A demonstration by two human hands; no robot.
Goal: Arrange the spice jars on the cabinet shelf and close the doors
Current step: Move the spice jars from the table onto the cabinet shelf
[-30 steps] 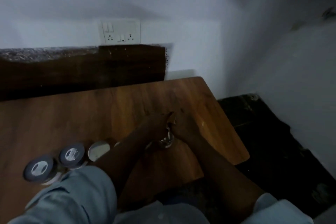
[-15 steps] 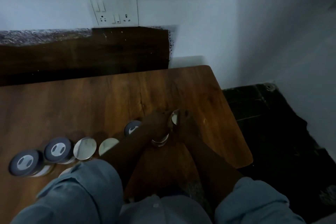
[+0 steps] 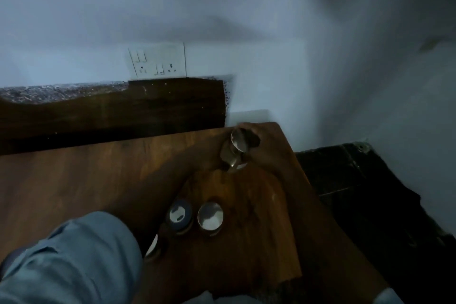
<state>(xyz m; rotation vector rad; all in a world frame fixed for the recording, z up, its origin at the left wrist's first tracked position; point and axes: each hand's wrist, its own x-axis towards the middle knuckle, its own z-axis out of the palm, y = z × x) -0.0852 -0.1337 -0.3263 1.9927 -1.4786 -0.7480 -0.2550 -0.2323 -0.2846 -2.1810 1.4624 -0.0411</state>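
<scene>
My right hand (image 3: 269, 150) and my left hand (image 3: 206, 157) meet near the far right corner of the wooden table (image 3: 74, 180). Between them they grip a glass spice jar with a silver lid (image 3: 237, 142), tilted and lifted off the table. Shiny glass (image 3: 232, 161) shows just below that lid; in the dim light I cannot tell whether it is a second jar. Nearer me on the table stand a dark-lidded jar (image 3: 179, 215) and a silver-lidded jar (image 3: 210, 216). My left sleeve half hides another jar (image 3: 153, 246). No cabinet is in view.
A white wall with a switch and socket plate (image 3: 158, 60) rises behind a dark speckled counter (image 3: 111, 106). To the right of the table edge lies dark floor (image 3: 370, 192), with a white wall further right.
Both hands moved away from me toward the table's far right corner, carrying the jar along. The view shifted, so the row of jars at the left slid mostly out of sight.
</scene>
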